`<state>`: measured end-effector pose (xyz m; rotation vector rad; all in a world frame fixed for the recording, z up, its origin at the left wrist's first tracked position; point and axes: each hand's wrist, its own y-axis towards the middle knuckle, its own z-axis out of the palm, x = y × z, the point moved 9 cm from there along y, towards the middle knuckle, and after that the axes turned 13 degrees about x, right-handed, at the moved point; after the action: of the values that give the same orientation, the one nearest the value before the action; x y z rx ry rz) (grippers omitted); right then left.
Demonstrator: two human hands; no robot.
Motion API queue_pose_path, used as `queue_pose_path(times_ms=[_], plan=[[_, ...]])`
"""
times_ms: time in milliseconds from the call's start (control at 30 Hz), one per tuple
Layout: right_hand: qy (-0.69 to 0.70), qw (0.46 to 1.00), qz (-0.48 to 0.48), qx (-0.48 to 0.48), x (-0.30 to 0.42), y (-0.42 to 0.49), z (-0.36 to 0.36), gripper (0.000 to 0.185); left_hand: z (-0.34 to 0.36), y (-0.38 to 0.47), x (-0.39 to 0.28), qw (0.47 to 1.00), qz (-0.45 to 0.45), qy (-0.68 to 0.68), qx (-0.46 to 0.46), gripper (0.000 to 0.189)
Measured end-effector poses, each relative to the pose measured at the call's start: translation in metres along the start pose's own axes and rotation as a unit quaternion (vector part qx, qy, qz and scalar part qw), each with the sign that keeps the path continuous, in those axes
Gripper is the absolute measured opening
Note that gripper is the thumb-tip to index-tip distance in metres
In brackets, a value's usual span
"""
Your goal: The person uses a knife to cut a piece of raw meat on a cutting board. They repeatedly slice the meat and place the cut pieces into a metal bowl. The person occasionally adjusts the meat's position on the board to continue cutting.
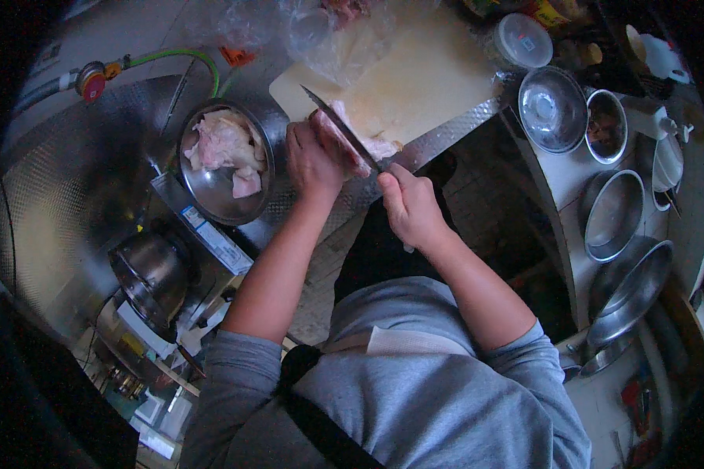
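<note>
My right hand [409, 202] is closed around the handle of a long knife [343, 130], whose blade points up and left across a piece of raw meat [335, 138]. The meat lies at the near edge of a pale cutting board [428, 76]. My left hand [314, 159] grips the meat's left side, just left of the blade. More pale, fatty pieces [226, 140] rest in a metal bowl [193, 199] left of the board. A clear plastic bag [343, 50] lies on the board's far part, with reddish meat beside it.
A clear lidded tub [523, 41] and several metal bowls [615, 214] stand along the right counter. At the left are a gas hose with a red-faced fitting [92, 83], a stove unit [202, 234] and a dark metal pot [152, 269].
</note>
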<state>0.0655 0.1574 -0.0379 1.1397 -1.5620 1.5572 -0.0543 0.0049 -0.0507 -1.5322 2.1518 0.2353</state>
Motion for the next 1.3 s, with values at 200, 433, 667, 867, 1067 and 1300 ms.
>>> queue_pose_path(times_ms=[200, 433, 667, 867, 1067, 1300], plan=[[-0.042, 0.999, 0.01, 0.004, -0.014, -0.004, 0.004, 0.041, 0.0, 0.0, 0.004, 1.0, -0.024, -0.006, 0.002, 0.029], [-0.07, 0.996, 0.044, 0.025, -0.045, -0.038, -0.003, 0.038, -0.006, 0.003, -0.003, 1.0, 0.0, 0.016, -0.017, 0.026], [-0.053, 0.991, 0.113, 0.038, -0.048, -0.069, -0.005, 0.038, -0.007, 0.002, -0.006, 0.999, 0.0, 0.029, -0.026, 0.024], [-0.037, 0.991, 0.125, 0.036, -0.039, -0.069, -0.001, 0.042, -0.005, 0.002, -0.002, 0.999, 0.002, 0.032, -0.027, 0.025], [-0.04, 0.986, 0.158, 0.037, -0.023, -0.072, -0.004, 0.044, -0.005, 0.002, -0.005, 0.999, 0.012, 0.017, -0.029, 0.025], [-0.042, 0.989, 0.139, 0.0, -0.015, -0.066, 0.004, 0.044, -0.006, 0.001, -0.009, 0.999, 0.021, 0.032, -0.033, 0.023]])
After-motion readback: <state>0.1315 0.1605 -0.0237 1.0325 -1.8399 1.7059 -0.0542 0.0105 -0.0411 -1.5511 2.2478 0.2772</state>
